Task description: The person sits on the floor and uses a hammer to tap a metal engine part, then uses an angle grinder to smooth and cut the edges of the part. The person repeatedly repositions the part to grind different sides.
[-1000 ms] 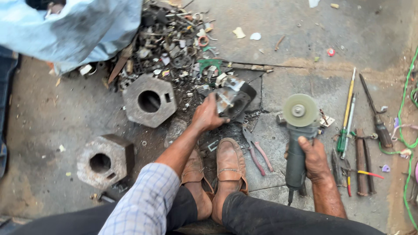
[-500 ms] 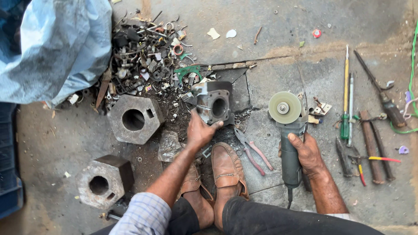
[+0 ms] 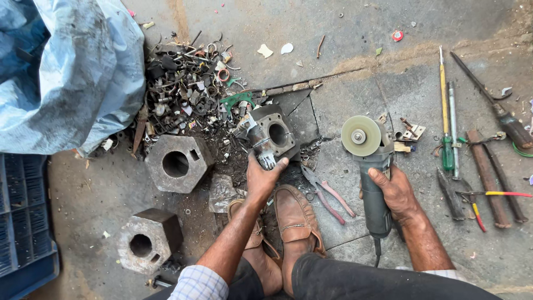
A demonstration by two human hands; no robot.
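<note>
My left hand grips the lower end of a grey metal engine part with a round bore, held tilted on the concrete floor just ahead of my brown shoes. My right hand is wrapped around the body of an angle grinder, whose pale round disc faces up and rests near the floor, to the right of the metal part. Red-handled pliers lie between the two hands.
A heap of scrap metal bits lies beyond the part. Two hexagonal metal blocks with holes sit at left. A blue plastic sack and blue crate are far left. Screwdrivers, files and rods lie at right.
My left hand has drawn the metal part closer to my feet and turned it so its bore shows. The grinder in my right hand has stayed about where it was.
</note>
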